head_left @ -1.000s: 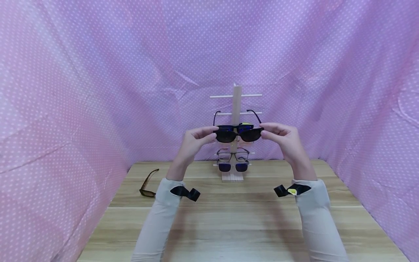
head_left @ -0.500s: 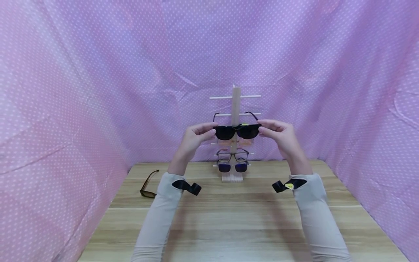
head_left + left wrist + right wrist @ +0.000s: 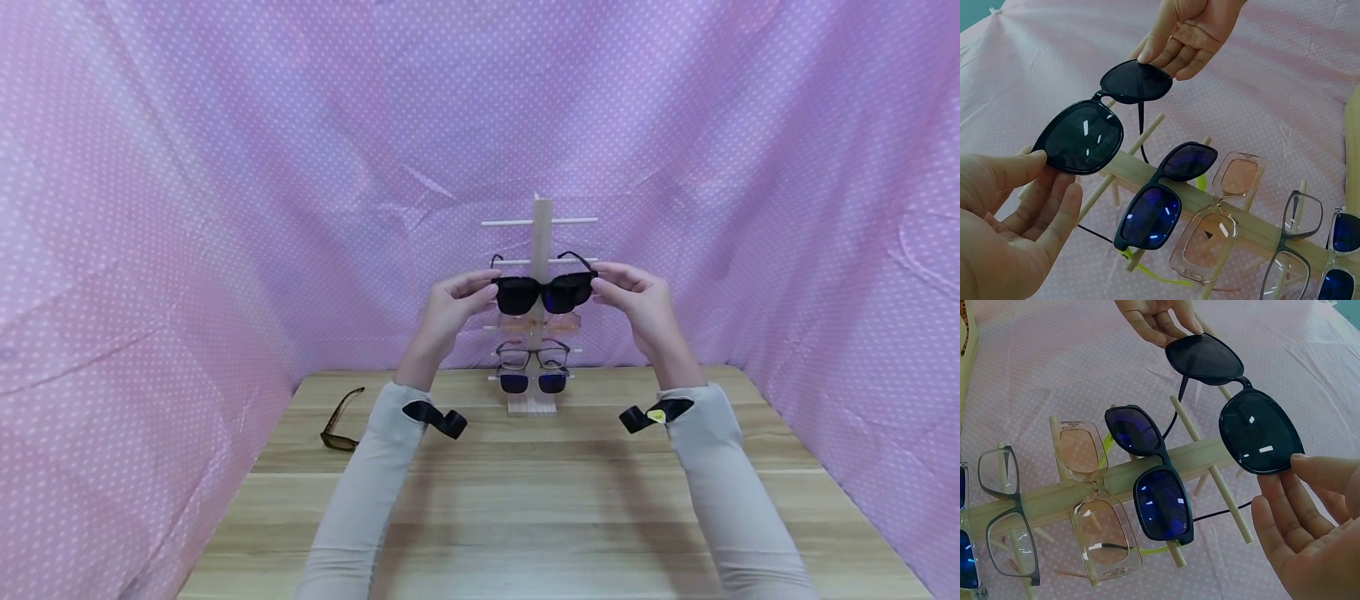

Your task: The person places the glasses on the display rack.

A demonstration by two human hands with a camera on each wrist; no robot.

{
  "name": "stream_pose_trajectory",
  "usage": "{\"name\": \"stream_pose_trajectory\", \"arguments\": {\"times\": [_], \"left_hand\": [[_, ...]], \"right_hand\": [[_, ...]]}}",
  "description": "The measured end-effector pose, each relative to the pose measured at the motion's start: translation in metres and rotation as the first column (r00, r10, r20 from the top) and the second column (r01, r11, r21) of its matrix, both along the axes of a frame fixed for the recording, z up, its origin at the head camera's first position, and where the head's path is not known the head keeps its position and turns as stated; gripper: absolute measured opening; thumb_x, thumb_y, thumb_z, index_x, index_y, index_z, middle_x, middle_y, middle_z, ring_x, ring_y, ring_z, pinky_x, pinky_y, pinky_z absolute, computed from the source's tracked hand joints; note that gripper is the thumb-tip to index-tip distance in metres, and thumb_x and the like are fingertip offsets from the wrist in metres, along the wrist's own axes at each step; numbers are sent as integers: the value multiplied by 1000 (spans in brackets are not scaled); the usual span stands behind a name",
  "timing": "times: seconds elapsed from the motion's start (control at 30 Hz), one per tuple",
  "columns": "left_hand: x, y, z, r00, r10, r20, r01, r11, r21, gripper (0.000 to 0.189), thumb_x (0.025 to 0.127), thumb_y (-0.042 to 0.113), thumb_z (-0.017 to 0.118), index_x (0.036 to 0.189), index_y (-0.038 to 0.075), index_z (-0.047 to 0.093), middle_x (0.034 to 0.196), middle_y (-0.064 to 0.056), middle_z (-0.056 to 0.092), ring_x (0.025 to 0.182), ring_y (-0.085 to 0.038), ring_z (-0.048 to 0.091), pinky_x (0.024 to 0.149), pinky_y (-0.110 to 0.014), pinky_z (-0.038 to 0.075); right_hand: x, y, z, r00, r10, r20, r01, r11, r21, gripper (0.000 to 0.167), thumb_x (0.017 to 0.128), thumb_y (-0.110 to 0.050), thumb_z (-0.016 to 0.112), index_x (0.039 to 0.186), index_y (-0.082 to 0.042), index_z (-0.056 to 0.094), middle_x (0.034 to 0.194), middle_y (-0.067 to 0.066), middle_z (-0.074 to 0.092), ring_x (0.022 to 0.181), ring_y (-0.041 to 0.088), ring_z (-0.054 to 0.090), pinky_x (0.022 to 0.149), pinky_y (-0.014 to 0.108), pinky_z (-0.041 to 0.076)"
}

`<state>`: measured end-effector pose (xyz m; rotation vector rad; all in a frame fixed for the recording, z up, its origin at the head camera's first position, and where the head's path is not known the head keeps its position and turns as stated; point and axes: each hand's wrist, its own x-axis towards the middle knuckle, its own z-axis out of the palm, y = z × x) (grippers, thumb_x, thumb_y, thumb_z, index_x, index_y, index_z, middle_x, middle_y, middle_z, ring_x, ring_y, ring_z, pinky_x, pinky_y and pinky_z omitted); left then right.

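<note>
Black sunglasses [image 3: 517, 295] are held by both hands in front of a wooden glasses rack [image 3: 542, 229]. My left hand [image 3: 455, 310] pinches their left end between thumb and fingers; my right hand [image 3: 633, 300] pinches the right end the same way. Their temples point back over a peg [image 3: 517, 263] near the top of the rack. In the left wrist view the dark lenses [image 3: 1082, 137] stand apart from the blue-lensed sunglasses [image 3: 1150, 215] hanging just below. The right wrist view shows the right thumb [image 3: 1325, 472] at the frame's outer corner.
Clear pinkish glasses [image 3: 1100, 531], grey-framed glasses [image 3: 534, 358] and more blue-lensed sunglasses [image 3: 534, 383] hang lower on the rack. Brown sunglasses [image 3: 339, 442] lie at the left of the wooden table [image 3: 525, 517]. A pink dotted cloth [image 3: 337, 125] surrounds the table.
Both hands have lifted slightly and moved inward with the black sunglasses. The sunglasses now sit higher against the rack, their temple tips at the upper peg.
</note>
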<state>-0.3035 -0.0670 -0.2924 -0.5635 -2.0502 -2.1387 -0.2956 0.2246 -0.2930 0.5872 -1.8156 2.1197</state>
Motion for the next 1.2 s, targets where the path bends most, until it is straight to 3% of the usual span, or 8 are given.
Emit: {"name": "stream_pose_trajectory", "arguments": {"times": [0.2, 0.5, 0.73, 0.87, 0.93, 1.07, 1.2], "left_hand": [[-7, 6, 2, 1000, 23, -11, -22, 999, 45, 31, 95, 3, 70, 125, -4, 69, 103, 1, 77, 88, -7, 71, 91, -32, 61], [-14, 14, 1, 996, 93, -10, -92, 991, 101, 29, 94, 1, 71, 122, -4, 70, 99, 1, 76, 86, -10, 71, 91, -37, 62], [-20, 18, -3, 994, 114, -4, -112, 982, 153, 30, 93, -3, 70, 123, -6, 69, 100, -1, 75, 82, -7, 71, 94, -45, 60], [-23, 21, -4, 992, 123, -10, -119, 976, 182, 29, 93, -3, 69, 123, -6, 69, 94, 4, 74, 80, -5, 70, 99, -53, 55], [-24, 22, -4, 992, 127, -10, -122, 972, 202, 29, 93, -4, 70, 122, -7, 69, 91, 7, 74, 78, -5, 70, 97, -50, 58], [-26, 24, -5, 991, 136, -8, -130, 962, 239, 29, 92, -3, 71, 121, -7, 69, 88, 9, 74, 77, -5, 69, 84, -30, 63], [-28, 25, -5, 988, 156, -6, -150, 955, 258, 29, 91, -3, 72, 120, -7, 70, 88, 10, 75, 77, -5, 69, 80, -26, 63]], "right_hand": [[-7, -3, 1, 1000, -23, -7, 22, 998, -67, 25, 91, 4, 72, 116, 9, 71, 91, 0, 79, 79, 11, 74, 76, 23, 63], [-15, -7, -3, 999, -48, 18, 50, 990, -132, 18, 90, 6, 72, 104, -4, 78, 85, 1, 78, 74, 11, 75, 73, 24, 63], [-20, -8, -5, 998, -58, 15, 60, 987, -148, 20, 90, 7, 72, 107, -1, 77, 86, 1, 79, 76, 11, 75, 72, 24, 63], [-22, -9, -6, 997, -73, 9, 74, 987, -143, 24, 89, 7, 72, 112, 3, 75, 91, 2, 79, 81, 12, 75, 74, 24, 63], [-23, -10, -6, 997, -76, 8, 77, 987, -143, 26, 89, 8, 72, 115, 5, 73, 92, 2, 79, 83, 13, 76, 74, 24, 63], [-26, -12, -5, 996, -84, 16, 85, 986, -141, 32, 90, 9, 70, 122, 10, 68, 91, 1, 79, 83, 12, 75, 74, 23, 63], [-30, -14, -5, 995, -98, 27, 101, 987, -124, 34, 91, 7, 70, 124, 11, 66, 92, -2, 79, 80, 9, 75, 74, 22, 63]]}}
